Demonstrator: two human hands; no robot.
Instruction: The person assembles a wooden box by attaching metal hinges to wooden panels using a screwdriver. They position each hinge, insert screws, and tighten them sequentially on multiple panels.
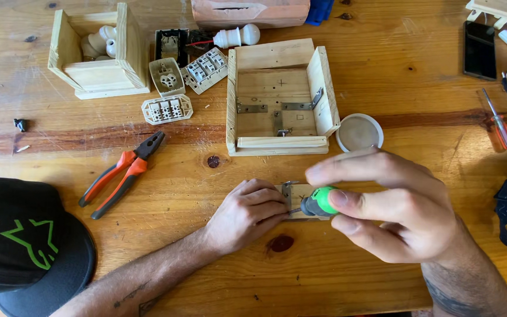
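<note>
The left hand (252,210) lies curled, knuckles up, pressed down on a small wooden piece (300,194) at the centre of the wooden table (382,76), fingers closed against its left end. A small metal bracket (287,188) stands on that piece, just beside the left fingertips. The right hand (391,205) pinches the green-and-grey handle of a screwdriver (318,202) between thumb and fingers; the tool lies nearly level, its tip pointing toward 9 o'clock and meeting the wooden piece at the bracket. Whether the tip sits in a screw cannot be told.

At 12 o'clock from the hands sits an open wooden box (279,100) with metal brackets inside. A round lid (359,132) lies just beside the box's right wall, at about 1 o'clock from the hands. Orange-handled pliers (123,174) lie at 9 o'clock, well apart. A black cap (24,246) with a green mark rests at 8 o'clock. A second wooden box (98,56) holding white fittings stands at 10 o'clock, with white terminal blocks (167,108) near it. A red-handled screwdriver (500,123) lies at 2 o'clock, a dark phone (479,50) beyond it.
</note>
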